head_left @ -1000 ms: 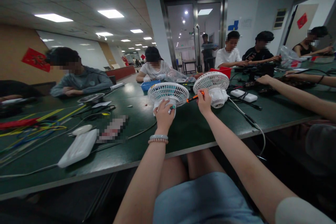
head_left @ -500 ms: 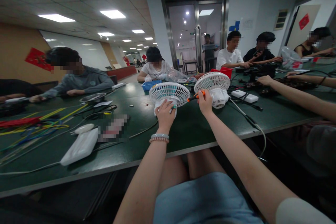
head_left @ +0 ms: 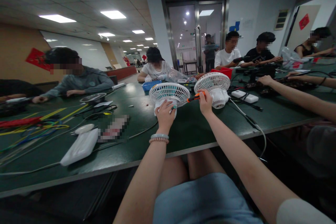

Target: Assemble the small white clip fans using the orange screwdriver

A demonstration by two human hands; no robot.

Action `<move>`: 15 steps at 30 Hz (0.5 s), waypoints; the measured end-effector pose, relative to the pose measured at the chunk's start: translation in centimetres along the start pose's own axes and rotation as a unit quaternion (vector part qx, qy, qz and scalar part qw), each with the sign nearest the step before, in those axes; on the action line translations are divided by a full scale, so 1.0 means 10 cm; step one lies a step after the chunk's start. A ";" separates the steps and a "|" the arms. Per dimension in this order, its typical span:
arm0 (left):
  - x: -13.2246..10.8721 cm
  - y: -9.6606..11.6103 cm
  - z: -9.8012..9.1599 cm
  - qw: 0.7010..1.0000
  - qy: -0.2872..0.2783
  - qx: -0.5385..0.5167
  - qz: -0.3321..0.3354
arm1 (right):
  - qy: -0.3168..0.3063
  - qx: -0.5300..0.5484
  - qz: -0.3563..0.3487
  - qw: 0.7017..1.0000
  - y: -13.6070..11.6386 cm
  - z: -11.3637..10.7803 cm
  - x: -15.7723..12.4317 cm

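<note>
My left hand (head_left: 165,112) is wrapped round the white back housing of a small fan (head_left: 169,91), whose round grille faces away from me. By its fingertips is a small green piece (head_left: 173,107), too small to name. My right hand (head_left: 206,101) grips an orange and black screwdriver (head_left: 193,99) by its handle. The shaft points left toward the green piece; whether the tip touches it I cannot tell. Just beyond my right hand, a second white fan (head_left: 213,85) rests on the table, apart from the first.
On the green table (head_left: 141,126) lie a white power strip (head_left: 81,147), colored cables (head_left: 39,126) and a white adapter (head_left: 244,96). A blue bin (head_left: 151,85) and a red bin (head_left: 223,72) stand behind the fans. Co-workers sit around; another person's hand (head_left: 266,80) is at right.
My right hand and the screwdriver have shifted very slightly. The left hand and both fans stay in place. A co-worker in white at the back right has raised a dark object.
</note>
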State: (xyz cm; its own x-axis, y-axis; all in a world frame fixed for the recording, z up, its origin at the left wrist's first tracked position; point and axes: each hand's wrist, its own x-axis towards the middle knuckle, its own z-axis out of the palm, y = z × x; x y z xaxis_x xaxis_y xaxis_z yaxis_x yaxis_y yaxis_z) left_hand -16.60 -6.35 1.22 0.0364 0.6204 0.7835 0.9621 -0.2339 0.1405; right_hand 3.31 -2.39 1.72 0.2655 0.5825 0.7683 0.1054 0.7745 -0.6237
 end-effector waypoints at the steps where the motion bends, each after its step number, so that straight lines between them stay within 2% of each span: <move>1: 0.00 0.00 -0.01 1.000 0.000 0.000 0.001 | 0.012 -0.001 0.003 1.000 -0.02 0.01 0.00; 8: 0.00 0.02 -0.05 1.000 -0.008 0.008 0.002 | -0.005 0.011 0.015 1.000 -0.04 0.01 -0.02; 15: -0.01 0.01 -0.06 1.000 -0.003 0.002 0.008 | 0.013 0.006 0.032 0.999 -0.03 0.03 -0.01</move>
State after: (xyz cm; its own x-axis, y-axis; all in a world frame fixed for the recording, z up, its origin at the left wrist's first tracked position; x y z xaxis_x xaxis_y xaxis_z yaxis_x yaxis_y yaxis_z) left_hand -16.71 -6.87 1.52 0.0542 0.6216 0.7814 0.9626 -0.2404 0.1245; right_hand 2.99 -2.67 1.85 0.2971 0.6240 0.7228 0.0752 0.7393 -0.6692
